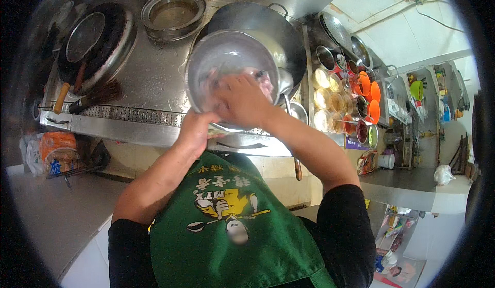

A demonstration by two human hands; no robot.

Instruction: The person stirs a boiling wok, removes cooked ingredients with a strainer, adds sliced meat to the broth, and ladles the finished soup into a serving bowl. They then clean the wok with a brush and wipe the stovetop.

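A round metal bowl (pixel 236 46) is tilted over the near part of a large dark wok (pixel 247 15) with pale liquid in it. By its near left rim the bowl is gripped in my left hand (pixel 197 129). Inside it, my right hand (pixel 241 98) reaches down among pieces of pinkish raw meat (pixel 266 85). Motion blur hides whether those fingers close on any meat. A metal ladle (pixel 285 81) rests right of the bowl, its wooden-ended handle (pixel 297 170) hanging past the counter's front edge.
Left on the steel counter (pixel 154 71) are a black wok with a strainer (pixel 85 37), a brush (pixel 94 96) and a pot of liquid (pixel 174 13). Several seasoning containers (pixel 334 98) and orange cups (pixel 373 110) stand at right. A perforated drain strip (pixel 127 114) runs along the front.
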